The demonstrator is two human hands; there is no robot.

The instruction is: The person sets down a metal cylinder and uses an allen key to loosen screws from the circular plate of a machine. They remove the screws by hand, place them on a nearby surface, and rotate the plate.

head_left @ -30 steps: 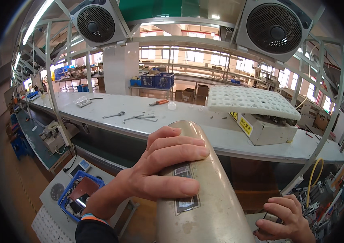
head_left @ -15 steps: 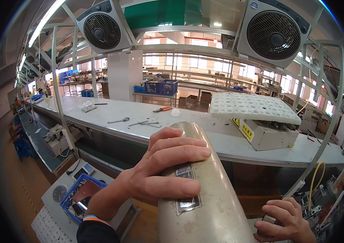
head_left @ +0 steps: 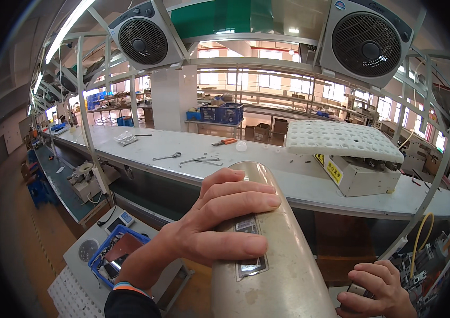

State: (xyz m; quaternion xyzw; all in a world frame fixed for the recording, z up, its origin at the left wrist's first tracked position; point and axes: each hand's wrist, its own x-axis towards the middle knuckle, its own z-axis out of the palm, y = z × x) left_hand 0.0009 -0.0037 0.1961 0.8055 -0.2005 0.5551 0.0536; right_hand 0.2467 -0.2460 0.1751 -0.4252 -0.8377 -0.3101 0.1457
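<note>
A large, rounded housing of dull beige metal (head_left: 283, 265) rises from the lower edge in front of me, with a dark label (head_left: 250, 259) on its side. Curled over its upper left side is my left hand (head_left: 230, 217), its thumb across the label and its fingers bent over the top. To the right of the housing and lower down, my right hand (head_left: 378, 291) has its fingers closed round a small greyish piece, mostly hidden by the fingers. What that piece is I cannot make out.
A long white bench (head_left: 177, 143) runs across, bearing wrenches (head_left: 201, 160), orange-handled pliers (head_left: 224, 142) and a white perforated foam sheet (head_left: 341, 140) on a box-shaped machine (head_left: 368, 183). At the lower left, a blue basket (head_left: 95, 265) stands on a side table. Two fans (head_left: 368, 45) hang above.
The whole view has shifted slightly, so the bench and fans appear a little farther right. Both hands keep their grip and place on the metal parts.
</note>
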